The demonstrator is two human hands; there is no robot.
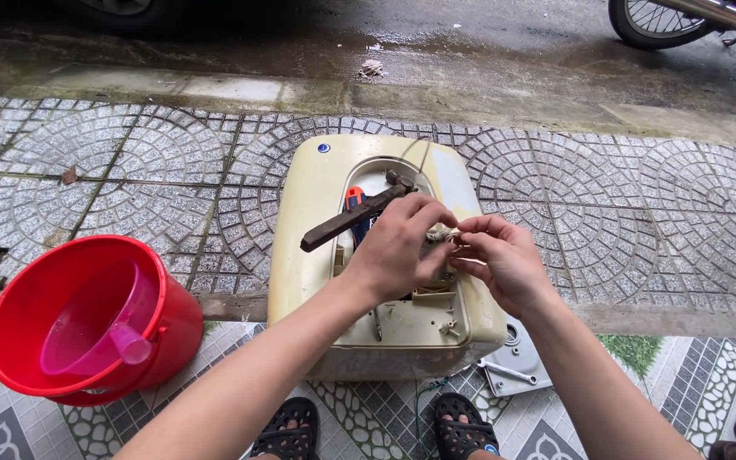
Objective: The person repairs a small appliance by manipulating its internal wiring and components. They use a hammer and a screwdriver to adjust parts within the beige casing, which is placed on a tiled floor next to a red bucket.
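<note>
Floor: patterned paving [172, 162] of grey round-motif tiles; it carries everything; beyond it runs a wet kerb and a dark road
Heater casing: a cream, box-shaped appliance housing [308, 230] lies flat on the floor in the middle; its front is open and the inner parts show; both hands work over this opening
Bucket: a red bucket [176, 328] stands on the floor, left of the casing and apart from it; a pink plastic scoop [100, 328] lies inside it, the handle toward the casing
Wheel: part of a motorbike wheel [645, 25] shows at the top right, on the road
Cover plate: a grey metal plate [517, 375] lies on the floor just beside the casing's near right corner; a small silver wrench [506, 371] rests on it
Left hand: the left hand [398, 247] is over the opening; its fingers are closed together on a small pale part [440, 232]
Right hand: the right hand [500, 260] meets the left one; its thumb and fingers are pinched on the same small pale part from the right side
Dark bar: a long, dark, rusty-looking tool [347, 221] lies tilted across the opening, just behind the left hand; whether the hand touches it, I cannot tell
Orange piece: an orange and blue object [354, 200] sits inside the opening, under the bar
Sandals: black sandals [287, 430] show at the bottom edge, near the casing
</note>
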